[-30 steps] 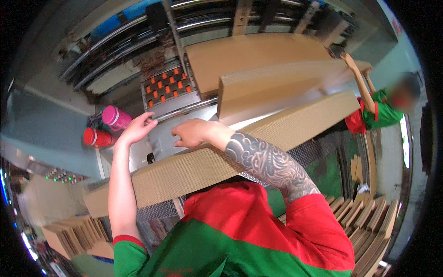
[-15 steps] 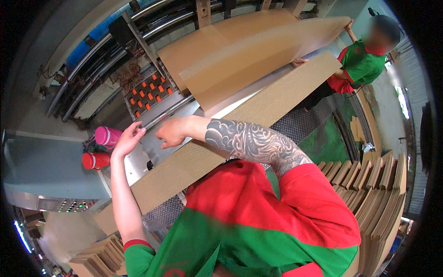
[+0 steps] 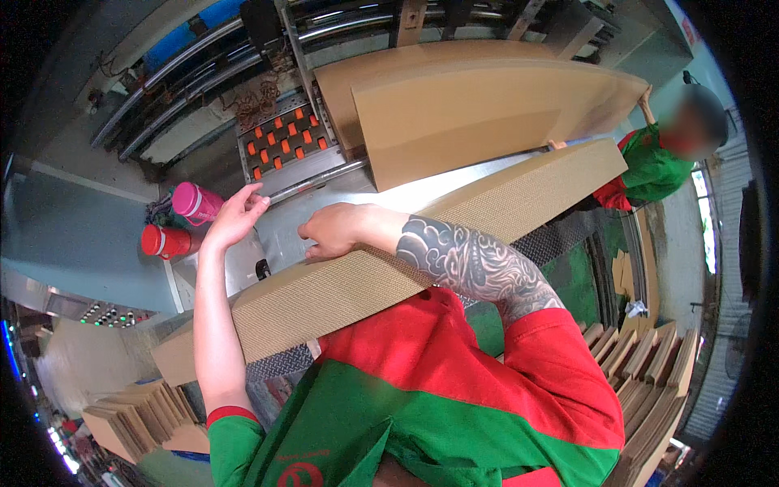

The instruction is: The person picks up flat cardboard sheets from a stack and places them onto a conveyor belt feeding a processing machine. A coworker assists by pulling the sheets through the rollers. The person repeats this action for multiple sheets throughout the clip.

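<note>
A long stack of brown corrugated cardboard sheets [image 3: 454, 235] lies edge-on across the metal feed table [image 3: 284, 227] in front of me. My right hand [image 3: 337, 231] rests curled on the top edge of this stack near its middle. My left hand [image 3: 235, 215] is raised with fingers apart just left of it, over the table, holding nothing. At the stack's far end another person in a red and green shirt [image 3: 649, 162] has a hand on the cardboard. Larger flat cardboard sheets [image 3: 487, 105] lie beyond the stack on the machine.
A pink bottle [image 3: 197, 203] and a red bottle [image 3: 165, 241] stand at the table's left. A panel with orange rollers [image 3: 288, 146] sits behind the table. Folded cardboard piles stand at lower right [image 3: 649, 365] and lower left [image 3: 130, 414].
The view has shifted and tilted. My right hand has settled onto the top edge of the stack, and my left hand stays raised with fingers apart near the pink bottle.
</note>
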A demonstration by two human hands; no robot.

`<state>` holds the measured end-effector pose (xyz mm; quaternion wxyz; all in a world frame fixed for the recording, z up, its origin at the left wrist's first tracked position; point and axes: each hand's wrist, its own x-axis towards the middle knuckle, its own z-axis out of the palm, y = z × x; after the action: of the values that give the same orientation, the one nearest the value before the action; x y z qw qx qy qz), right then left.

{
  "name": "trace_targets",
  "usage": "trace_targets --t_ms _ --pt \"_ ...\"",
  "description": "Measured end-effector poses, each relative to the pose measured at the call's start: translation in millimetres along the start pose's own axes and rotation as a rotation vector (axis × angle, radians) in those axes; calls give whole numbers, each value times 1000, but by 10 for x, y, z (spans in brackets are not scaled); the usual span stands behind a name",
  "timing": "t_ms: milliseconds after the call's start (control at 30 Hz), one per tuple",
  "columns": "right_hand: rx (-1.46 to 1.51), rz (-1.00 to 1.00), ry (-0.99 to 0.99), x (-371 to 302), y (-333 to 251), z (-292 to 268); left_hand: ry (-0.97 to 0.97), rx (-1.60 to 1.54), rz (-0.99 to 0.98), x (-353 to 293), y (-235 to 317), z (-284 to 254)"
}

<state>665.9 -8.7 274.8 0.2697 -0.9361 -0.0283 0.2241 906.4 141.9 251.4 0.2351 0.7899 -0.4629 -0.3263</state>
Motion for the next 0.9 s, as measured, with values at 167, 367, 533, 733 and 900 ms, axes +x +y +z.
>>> trace_targets --t_ms 167,367,533,733,900 --pt "42 12 14 -8 -19 -23 -10 7 -36 -5 75 2" --pt "31 24 -50 -38 -34 -65 -34 5 -53 -2 95 -2" --pt "37 27 -45 -7 -17 -86 -31 15 -30 47 101 -26" --pt "31 43 -61 40 26 -121 -35 -1 -20 76 113 -66" --pt "22 19 -47 51 67 -130 -47 -29 -34 146 42 -73"
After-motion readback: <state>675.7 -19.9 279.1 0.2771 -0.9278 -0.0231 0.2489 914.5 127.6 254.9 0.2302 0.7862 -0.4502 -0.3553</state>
